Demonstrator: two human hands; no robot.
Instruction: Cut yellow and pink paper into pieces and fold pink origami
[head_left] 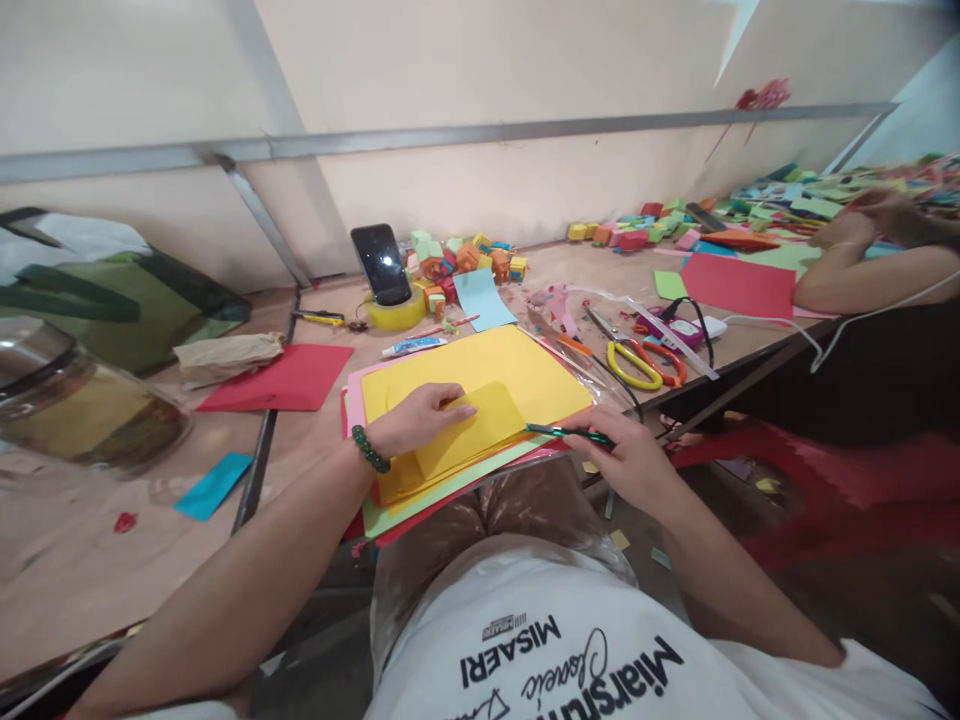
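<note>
My left hand (pixel 429 416), with a dark green bead bracelet (pixel 370 449) at the wrist, rests on a smaller piece of yellow paper (pixel 491 415). Its thumb and index finger are apart, and it presses down without gripping. Under that piece lies a large yellow sheet (pixel 495 356) on a stack of coloured sheets, with a light green sheet (pixel 427 498) showing at the near edge. A slim dark green, pen-like tool (pixel 555 431) is held in my right hand (pixel 630 455). The tool's tip meets the right end of the smaller yellow piece; its exact kind is unclear.
Scissors (pixel 637 362) with yellow and orange handles lie right of the stack. Behind it, a phone (pixel 381 262) leans on a yellow tape roll (pixel 395 310). A jar (pixel 82 410) and red paper (pixel 281 378) are left. Another person's arm (pixel 874 275) is at far right.
</note>
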